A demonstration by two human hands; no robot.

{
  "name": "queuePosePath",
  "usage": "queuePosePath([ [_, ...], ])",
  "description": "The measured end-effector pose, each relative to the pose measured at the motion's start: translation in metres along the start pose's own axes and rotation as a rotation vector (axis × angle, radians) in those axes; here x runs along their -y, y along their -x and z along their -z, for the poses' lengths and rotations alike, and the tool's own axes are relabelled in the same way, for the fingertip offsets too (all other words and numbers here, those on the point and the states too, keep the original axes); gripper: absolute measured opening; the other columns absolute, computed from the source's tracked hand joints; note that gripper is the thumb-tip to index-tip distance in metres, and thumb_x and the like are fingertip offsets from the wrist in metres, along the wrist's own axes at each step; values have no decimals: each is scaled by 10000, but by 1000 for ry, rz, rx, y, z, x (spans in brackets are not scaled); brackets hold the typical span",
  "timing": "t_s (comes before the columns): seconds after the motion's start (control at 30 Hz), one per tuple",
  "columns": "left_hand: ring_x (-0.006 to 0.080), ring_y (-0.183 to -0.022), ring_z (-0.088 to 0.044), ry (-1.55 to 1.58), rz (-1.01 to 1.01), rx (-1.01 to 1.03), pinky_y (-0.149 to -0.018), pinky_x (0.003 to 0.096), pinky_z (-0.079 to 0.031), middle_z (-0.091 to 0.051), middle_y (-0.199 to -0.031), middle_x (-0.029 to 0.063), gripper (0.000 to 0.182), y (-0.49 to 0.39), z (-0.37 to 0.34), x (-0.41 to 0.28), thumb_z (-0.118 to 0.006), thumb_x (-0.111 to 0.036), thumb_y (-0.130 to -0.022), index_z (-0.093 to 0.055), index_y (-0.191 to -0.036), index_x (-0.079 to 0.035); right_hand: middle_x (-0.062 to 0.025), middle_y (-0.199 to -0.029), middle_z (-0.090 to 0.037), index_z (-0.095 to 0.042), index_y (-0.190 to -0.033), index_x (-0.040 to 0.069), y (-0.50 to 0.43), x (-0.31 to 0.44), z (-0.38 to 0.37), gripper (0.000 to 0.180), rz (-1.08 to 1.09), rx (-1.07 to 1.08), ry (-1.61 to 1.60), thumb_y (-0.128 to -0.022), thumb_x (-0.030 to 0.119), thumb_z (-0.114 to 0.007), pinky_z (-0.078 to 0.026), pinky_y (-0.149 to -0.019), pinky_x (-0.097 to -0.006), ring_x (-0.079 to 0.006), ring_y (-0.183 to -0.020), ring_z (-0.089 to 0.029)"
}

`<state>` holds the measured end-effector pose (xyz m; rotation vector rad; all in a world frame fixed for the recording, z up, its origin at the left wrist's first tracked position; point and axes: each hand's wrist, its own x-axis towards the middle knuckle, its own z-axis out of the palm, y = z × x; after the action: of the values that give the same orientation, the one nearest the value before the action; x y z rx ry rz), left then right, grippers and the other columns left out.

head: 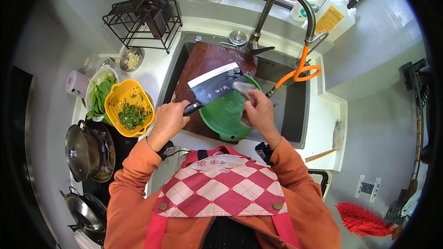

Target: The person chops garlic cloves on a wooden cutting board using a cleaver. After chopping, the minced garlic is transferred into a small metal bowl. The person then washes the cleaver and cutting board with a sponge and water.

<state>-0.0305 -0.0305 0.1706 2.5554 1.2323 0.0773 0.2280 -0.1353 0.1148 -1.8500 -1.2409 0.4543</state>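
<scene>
My left hand (171, 119) grips the black handle of a cleaver (219, 84), whose broad, dark, wet-looking blade points up and to the right. In my right hand (259, 110) is a grey-brown cloth (243, 88), partly blurred, its upper end beside the lower right part of the blade. Beneath both lies a green plastic basin (221, 114) with what looks like water in it. The basin rests partly on a reddish-brown cutting board (221, 54), which lies across the left part of the grey sink (297, 114).
An arched faucet (310, 17) with an orange hose (299, 72) reaches over the sink. To the left are a yellow basket (112, 110) of chopped greens, a white colander of leaves, a small metal bowl (131, 59), a lidded pot (79, 152) and a black wire rack (124, 34).
</scene>
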Motion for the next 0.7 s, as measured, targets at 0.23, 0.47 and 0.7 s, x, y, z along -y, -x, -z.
queuePosePath([
  [0.23,331,-689,-671,-107,-247,113,-634,444,-522,-669,-714,138,311,6,-6,-26,-746,-190,-715,-664,-1008,-127,-124,-796,-531,-634,-1034,62,-4,32,-43,181,457,-73,112,-859,107,-627,-464,-625,-426,-314,-745,-577],
  [0.47,327,-692,-668,-91,-234,105,-627,441,-516,-670,-718,133,301,18,-7,-25,-744,-183,-711,-657,-994,-125,-127,-834,-550,-633,-1086,69,15,23,-54,240,462,-13,121,-855,133,-631,-487,-683,-422,-324,-795,-577],
  [0.7,337,-718,-655,-67,-164,81,-622,446,-504,-670,-746,114,286,30,-8,-21,-753,-173,-701,-654,-969,-153,-148,-857,-576,-655,-1059,110,-15,7,-29,200,104,-137,277,-881,124,-565,-482,-677,-435,-343,-807,-589],
])
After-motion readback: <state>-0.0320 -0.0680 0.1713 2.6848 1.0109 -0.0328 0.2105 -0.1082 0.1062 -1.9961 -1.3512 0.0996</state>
